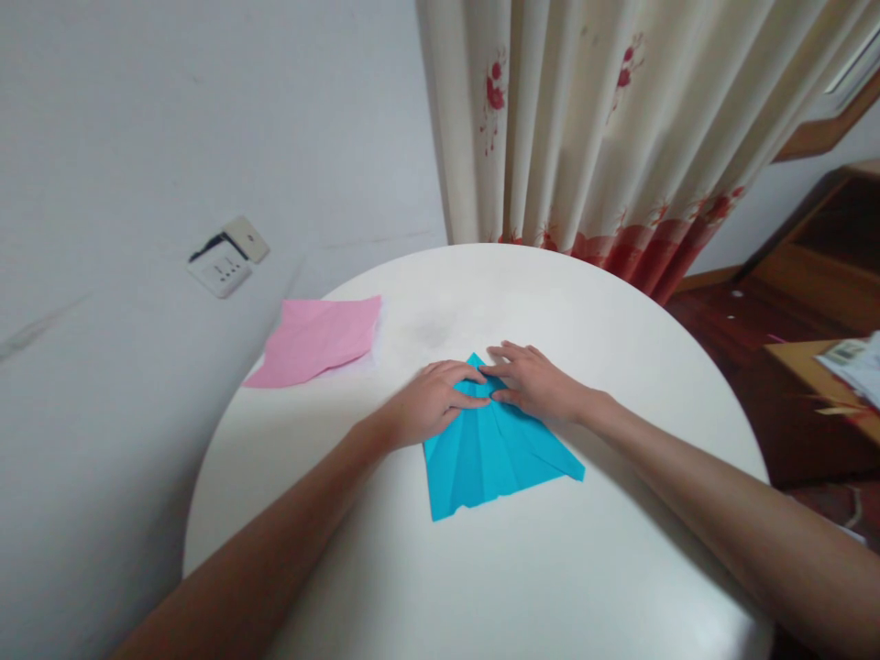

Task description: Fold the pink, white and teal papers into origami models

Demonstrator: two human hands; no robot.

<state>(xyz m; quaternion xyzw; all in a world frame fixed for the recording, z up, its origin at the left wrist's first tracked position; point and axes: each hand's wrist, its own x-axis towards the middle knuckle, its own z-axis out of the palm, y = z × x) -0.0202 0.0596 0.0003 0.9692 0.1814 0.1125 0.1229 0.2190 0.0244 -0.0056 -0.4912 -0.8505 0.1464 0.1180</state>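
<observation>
A blue folded paper (491,458), creased into a pointed shape, lies flat on the round white table (481,568). My left hand (433,399) presses on its upper left part near the tip. My right hand (533,380) presses flat on the upper right part, fingertips meeting the left hand's at the centre crease. Both hands cover the paper's narrow end; the wide end spreads toward me.
A pink paper sheet (316,339) lies at the table's far left edge, partly overhanging. A white wall with a socket (226,261) is on the left. A flowered curtain (605,119) hangs behind. Wooden furniture (818,266) stands to the right.
</observation>
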